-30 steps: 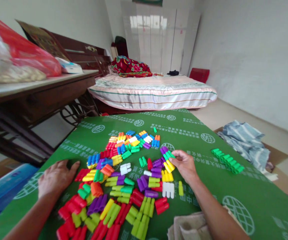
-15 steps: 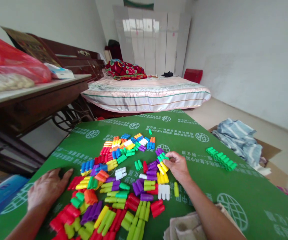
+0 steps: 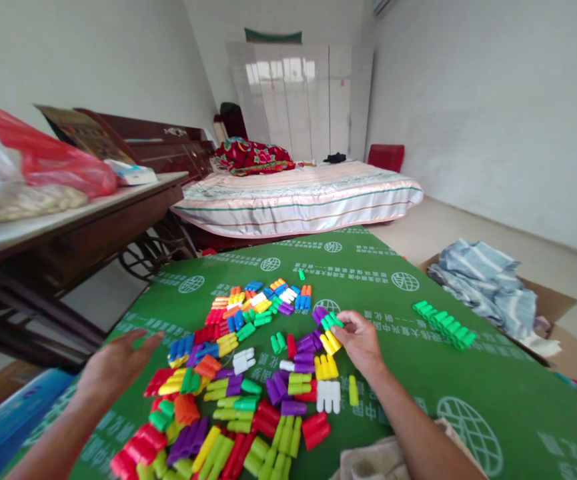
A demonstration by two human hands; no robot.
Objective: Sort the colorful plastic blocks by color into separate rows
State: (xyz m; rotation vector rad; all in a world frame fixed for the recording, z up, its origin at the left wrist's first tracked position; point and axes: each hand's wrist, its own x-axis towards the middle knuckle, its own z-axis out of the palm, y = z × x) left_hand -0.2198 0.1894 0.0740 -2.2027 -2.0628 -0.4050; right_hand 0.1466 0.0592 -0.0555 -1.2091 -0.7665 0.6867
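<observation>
Many colourful plastic finger-shaped building blocks lie in a loose spread on the green board. My right hand [image 3: 361,341] is closed at the right side of the spread, thumb and forefinger on a green block [image 3: 329,321]. Touching or close to that block are a purple block [image 3: 319,313] and a yellow block [image 3: 330,343]. Slightly blurred, my left hand [image 3: 114,365] hovers left of the spread with fingers stretched out and nothing in them. Nearest to it are a blue block [image 3: 181,348] and a red block [image 3: 158,382].
A joined row of green blocks [image 3: 444,325] lies right on the green board [image 3: 388,373]. A beige cloth [image 3: 375,460] rests at the near edge. Left stands a sewing-machine table [image 3: 93,213] with bags; right, striped fabric [image 3: 483,280] on cardboard. A bed [image 3: 298,207] is beyond.
My left hand has lifted off the board and moved up and to the right, toward the blocks. My right hand stays at the green block. The view has tilted up slightly.
</observation>
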